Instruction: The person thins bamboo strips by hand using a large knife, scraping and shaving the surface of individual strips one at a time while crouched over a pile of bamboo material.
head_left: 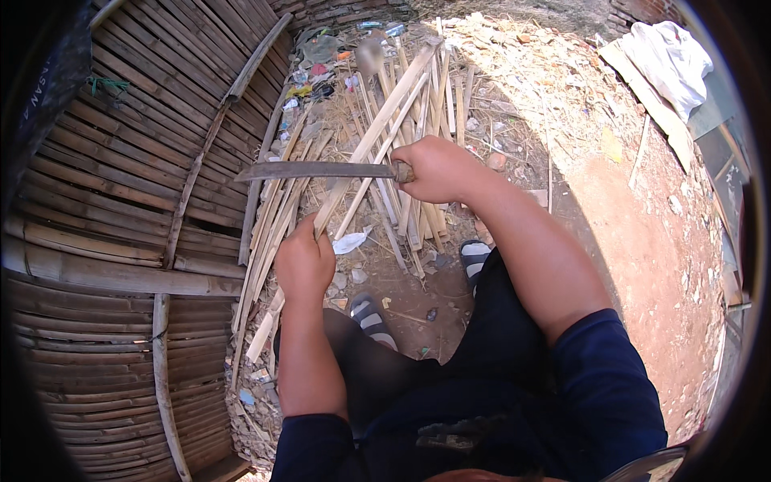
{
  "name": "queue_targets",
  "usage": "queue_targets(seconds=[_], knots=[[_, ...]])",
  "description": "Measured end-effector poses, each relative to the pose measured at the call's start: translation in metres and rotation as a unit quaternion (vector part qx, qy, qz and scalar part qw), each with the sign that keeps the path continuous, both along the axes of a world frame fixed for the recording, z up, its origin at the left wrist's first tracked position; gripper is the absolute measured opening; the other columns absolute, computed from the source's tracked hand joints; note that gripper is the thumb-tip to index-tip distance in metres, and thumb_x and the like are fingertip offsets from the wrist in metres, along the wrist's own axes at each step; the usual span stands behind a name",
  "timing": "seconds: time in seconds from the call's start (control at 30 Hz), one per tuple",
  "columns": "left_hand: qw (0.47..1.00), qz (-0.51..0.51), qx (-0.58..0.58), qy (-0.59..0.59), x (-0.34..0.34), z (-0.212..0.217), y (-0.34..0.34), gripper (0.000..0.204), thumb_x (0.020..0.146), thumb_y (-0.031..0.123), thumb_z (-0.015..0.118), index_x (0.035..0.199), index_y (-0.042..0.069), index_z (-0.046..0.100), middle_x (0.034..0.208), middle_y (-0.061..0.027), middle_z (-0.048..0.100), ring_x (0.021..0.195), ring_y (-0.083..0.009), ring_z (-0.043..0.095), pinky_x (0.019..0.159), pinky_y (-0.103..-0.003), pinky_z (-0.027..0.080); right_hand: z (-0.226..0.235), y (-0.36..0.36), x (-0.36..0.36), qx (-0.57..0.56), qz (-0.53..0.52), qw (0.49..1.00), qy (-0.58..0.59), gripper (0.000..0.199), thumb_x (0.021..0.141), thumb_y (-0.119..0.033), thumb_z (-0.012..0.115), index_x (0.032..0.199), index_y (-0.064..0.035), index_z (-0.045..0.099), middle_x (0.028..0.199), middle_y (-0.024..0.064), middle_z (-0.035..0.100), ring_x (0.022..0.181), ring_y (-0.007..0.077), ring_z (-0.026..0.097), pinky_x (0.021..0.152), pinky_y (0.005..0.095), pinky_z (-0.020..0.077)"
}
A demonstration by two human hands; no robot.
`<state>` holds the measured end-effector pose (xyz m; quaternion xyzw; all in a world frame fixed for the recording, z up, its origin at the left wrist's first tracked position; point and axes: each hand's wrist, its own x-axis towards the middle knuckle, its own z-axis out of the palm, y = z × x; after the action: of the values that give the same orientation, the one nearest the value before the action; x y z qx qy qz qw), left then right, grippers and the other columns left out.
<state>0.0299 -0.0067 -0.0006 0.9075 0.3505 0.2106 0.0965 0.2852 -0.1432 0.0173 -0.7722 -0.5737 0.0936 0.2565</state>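
Observation:
My right hand (438, 170) is closed round the handle of a machete (321, 170), whose long dark blade points left. The blade lies across a pale bamboo strip (365, 149); whether it touches the strip I cannot tell. Closed on the near end of that strip is my left hand (305, 259), below the blade. From there the strip slants up and away to the right, over a pile of split bamboo strips (434, 112). More long strips (277, 201) lie along the wall on the left.
A slatted bamboo wall (136, 177) rises close on my left. My sandalled feet (371, 317) stand on dirt strewn with rubble and litter. At the far right, white cloth (662, 64) lies over a board (646, 100). A white scrap (351, 241) sits near my left hand.

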Motion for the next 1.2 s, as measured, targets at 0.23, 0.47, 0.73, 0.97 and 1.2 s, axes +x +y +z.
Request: queue_targets(seconds=[0.23, 0.47, 0.73, 0.97, 1.2], knots=[[1.0, 0.007, -0.004, 0.009, 0.004, -0.002, -0.001, 0.034, 0.093, 0.013, 0.064, 0.124, 0.004, 0.073, 0.097, -0.0259, 0.074, 0.09, -0.0465, 0.072, 0.08, -0.052, 0.056, -0.003, -0.003, 0.024, -0.065, 0.0, 0.996, 0.054, 0.03, 0.083, -0.029, 0.082, 0.102, -0.0055, 0.075, 0.086, 0.0214, 0.073, 0.086, 0.0406, 0.072, 0.081, 0.0489, 0.0558], [0.996, -0.014, 0.02, -0.081, 0.001, -0.003, -0.002, 0.033, 0.093, 0.013, 0.064, 0.124, 0.005, 0.073, 0.096, -0.0258, 0.074, 0.09, -0.0462, 0.072, 0.08, -0.052, 0.056, 0.009, 0.0, -0.005, -0.007, 0.028, 0.999, 0.014, 0.03, 0.084, -0.029, 0.081, 0.101, -0.0045, 0.077, 0.086, 0.0234, 0.073, 0.086, 0.0425, 0.071, 0.08, 0.0488, 0.0559], [1.0, 0.008, 0.005, 0.012, 0.001, -0.005, 0.003, 0.034, 0.091, 0.014, 0.064, 0.123, 0.009, 0.074, 0.094, -0.024, 0.075, 0.087, -0.0452, 0.072, 0.078, -0.054, 0.057, -0.013, -0.008, 0.029, 0.045, -0.048, 0.996, 0.064, 0.03, 0.084, -0.028, 0.082, 0.099, -0.0035, 0.075, 0.086, 0.0213, 0.074, 0.085, 0.0396, 0.072, 0.079, 0.0472, 0.0548], [1.0, 0.012, -0.011, -0.007, -0.002, -0.004, 0.004, 0.035, 0.09, 0.016, 0.064, 0.123, 0.011, 0.074, 0.095, -0.0238, 0.075, 0.087, -0.0456, 0.072, 0.078, -0.055, 0.056, -0.004, -0.006, 0.041, -0.021, -0.043, 0.997, 0.053, 0.031, 0.084, -0.027, 0.082, 0.105, -0.0048, 0.076, 0.086, 0.0211, 0.073, 0.089, 0.0397, 0.073, 0.082, 0.0469, 0.056], [1.0, -0.001, -0.001, -0.002, -0.006, -0.011, 0.01, 0.033, 0.091, 0.015, 0.062, 0.121, 0.012, 0.075, 0.093, -0.0236, 0.075, 0.086, -0.0458, 0.072, 0.077, -0.055, 0.056, 0.011, -0.021, 0.035, -0.008, -0.035, 0.998, 0.045, 0.034, 0.083, -0.026, 0.08, 0.108, -0.003, 0.075, 0.102, 0.0231, 0.075, 0.098, 0.0424, 0.072, 0.088, 0.0498, 0.0568]])
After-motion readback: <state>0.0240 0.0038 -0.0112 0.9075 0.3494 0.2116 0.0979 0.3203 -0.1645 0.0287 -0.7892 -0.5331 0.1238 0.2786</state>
